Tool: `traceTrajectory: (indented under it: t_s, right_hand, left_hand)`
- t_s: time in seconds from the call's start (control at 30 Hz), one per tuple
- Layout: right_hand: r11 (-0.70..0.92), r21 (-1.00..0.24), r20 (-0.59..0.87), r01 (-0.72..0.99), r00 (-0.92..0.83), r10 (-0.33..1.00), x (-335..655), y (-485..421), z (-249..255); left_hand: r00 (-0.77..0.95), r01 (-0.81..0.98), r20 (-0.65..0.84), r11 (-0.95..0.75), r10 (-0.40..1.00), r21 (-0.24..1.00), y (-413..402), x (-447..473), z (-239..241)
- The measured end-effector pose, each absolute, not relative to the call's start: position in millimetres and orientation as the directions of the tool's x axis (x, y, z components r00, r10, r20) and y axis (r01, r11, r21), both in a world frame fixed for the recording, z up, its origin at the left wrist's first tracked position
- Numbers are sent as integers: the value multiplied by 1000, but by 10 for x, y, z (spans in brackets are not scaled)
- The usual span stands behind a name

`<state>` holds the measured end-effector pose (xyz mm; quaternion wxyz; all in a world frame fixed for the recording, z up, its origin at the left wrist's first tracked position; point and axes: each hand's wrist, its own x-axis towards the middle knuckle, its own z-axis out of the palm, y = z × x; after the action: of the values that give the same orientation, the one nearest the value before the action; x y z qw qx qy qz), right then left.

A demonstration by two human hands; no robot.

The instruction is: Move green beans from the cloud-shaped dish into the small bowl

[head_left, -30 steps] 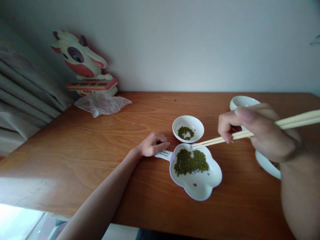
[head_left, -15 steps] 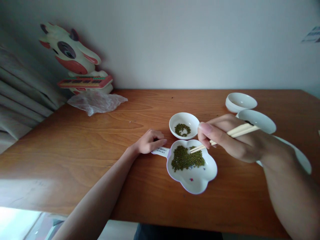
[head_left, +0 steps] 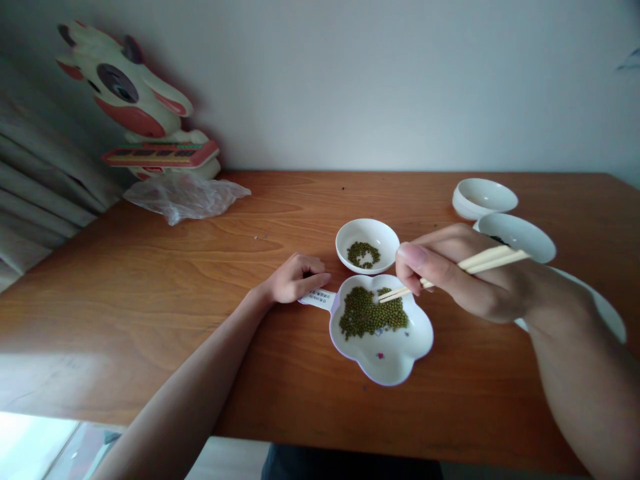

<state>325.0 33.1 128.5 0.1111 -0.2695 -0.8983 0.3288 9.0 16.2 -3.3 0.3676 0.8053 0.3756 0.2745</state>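
A white flower-shaped dish (head_left: 395,360) with a short handle (head_left: 317,299) lies on the wooden table and holds a heap of green mung beans (head_left: 370,312). My left hand (head_left: 295,279) is curled with its fingers pressing on the handle. My right hand (head_left: 450,270) grips a pair of wooden chopsticks (head_left: 493,259); their tips rest in the beans at the heap's right side. Just behind the dish stands a small round white bowl (head_left: 367,233) with a few beans in it.
Two more white bowls (head_left: 484,195) (head_left: 520,233) and a larger white plate (head_left: 607,317) stand at the right. A cow-shaped toy (head_left: 135,113) and a crumpled clear plastic bag (head_left: 185,195) sit at the back left by the wall and curtain.
My right hand came down and left from above the dish, lowering the chopstick tips into the beans. My left hand has stayed on the handle. The camera view shifted slightly.
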Motion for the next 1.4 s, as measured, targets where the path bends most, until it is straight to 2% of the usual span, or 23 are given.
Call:
traceTrajectory:
  t_s: [0.77, 1.4]
  right_hand:
    - [610, -655, -37, 445, -825, 563, 3212, 349, 1253]
    - [611, -662, -15, 434, -822, 569, 3215, 376, 1207]
  left_hand:
    - [571, 406, 145, -432, 808, 806, 155, 112, 21]
    - [595, 389, 160, -457, 788, 800, 167, 100, -21]
